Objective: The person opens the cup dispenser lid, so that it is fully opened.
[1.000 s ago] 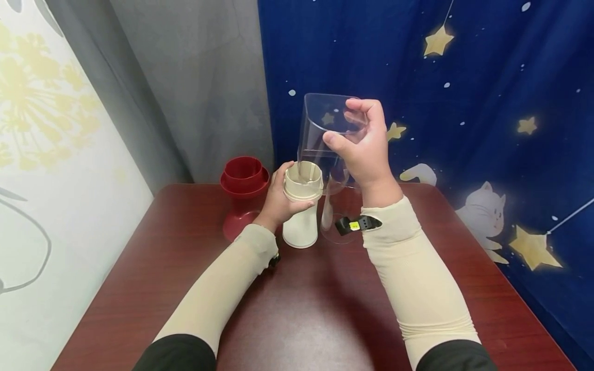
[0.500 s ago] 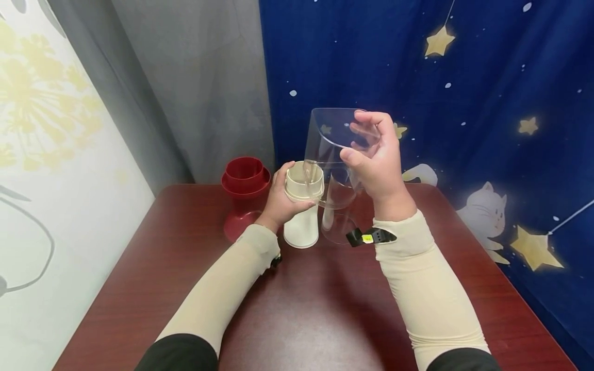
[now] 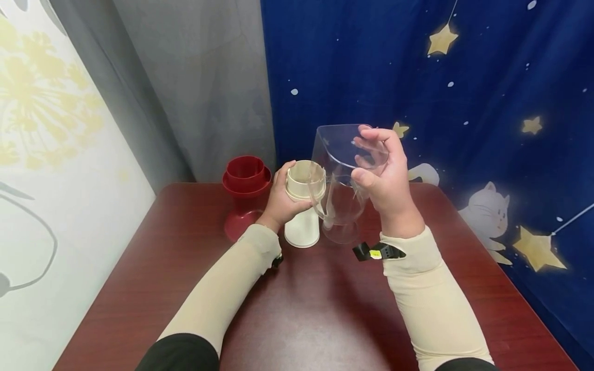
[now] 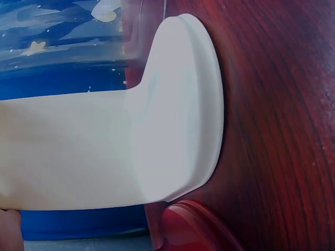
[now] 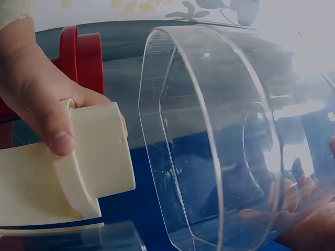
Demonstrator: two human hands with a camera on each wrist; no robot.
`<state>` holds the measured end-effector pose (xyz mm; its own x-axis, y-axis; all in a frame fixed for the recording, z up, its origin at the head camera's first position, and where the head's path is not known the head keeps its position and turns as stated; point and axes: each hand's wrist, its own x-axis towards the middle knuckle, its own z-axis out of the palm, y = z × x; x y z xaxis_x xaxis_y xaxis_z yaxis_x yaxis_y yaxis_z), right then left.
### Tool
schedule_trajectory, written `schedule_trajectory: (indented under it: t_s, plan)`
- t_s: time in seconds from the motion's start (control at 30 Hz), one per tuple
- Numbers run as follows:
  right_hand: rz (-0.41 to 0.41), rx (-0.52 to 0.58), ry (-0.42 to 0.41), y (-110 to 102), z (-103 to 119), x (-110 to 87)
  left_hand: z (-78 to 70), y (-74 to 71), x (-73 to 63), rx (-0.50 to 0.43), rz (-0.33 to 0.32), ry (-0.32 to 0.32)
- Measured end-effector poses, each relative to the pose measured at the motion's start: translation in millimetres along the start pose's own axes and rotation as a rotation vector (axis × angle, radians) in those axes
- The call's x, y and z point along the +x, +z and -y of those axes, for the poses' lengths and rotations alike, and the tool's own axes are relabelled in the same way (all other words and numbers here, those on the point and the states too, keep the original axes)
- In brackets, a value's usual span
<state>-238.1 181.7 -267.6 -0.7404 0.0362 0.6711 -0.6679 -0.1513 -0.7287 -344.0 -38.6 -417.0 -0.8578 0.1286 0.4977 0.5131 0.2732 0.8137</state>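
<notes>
My left hand [image 3: 283, 203] grips the upper part of a cream plastic stand [image 3: 301, 226], with a ring-shaped collar and flared foot, upright on the table. In the left wrist view the foot [image 4: 178, 115] touches the wood. Raised to the right, my right hand [image 3: 387, 172] holds a clear plastic container [image 3: 331, 149] near its upper end, thumb on the near side. The container's lower rim overlaps the cream collar in the head view; the right wrist view shows a gap between the container [image 5: 209, 141] and the collar [image 5: 102, 149]. Behind it stands a clear flared piece [image 3: 341, 234].
A red stand [image 3: 246, 190] of similar shape is just left of my left hand. All stand near the far edge of the dark red wooden table [image 3: 297, 319]. Grey [image 3: 209, 77] and blue star-printed curtains [image 3: 352, 62] hang behind it.
My right hand has come down and a little to the right with the clear container, away from above the cream stand. My left hand keeps its hold and place.
</notes>
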Motion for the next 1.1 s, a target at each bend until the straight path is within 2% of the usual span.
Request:
schedule_trajectory:
  t_s: [0.37, 0.73, 1.1]
  plan:
    - [0.023, 0.099, -0.018, -14.9, -2.1, -20.7, 1.0, 1.1, -0.1, -0.010, -0.009, 0.033]
    - [0.066, 0.121, -0.003, -33.3, -12.8, -36.0, 0.0, 1.6, -1.9, -0.017, -0.008, 0.023]
    - [0.055, 0.137, 0.021, -51.2, -18.4, -48.7, 1.2, 2.5, -1.4, -0.032, -0.008, 0.014]
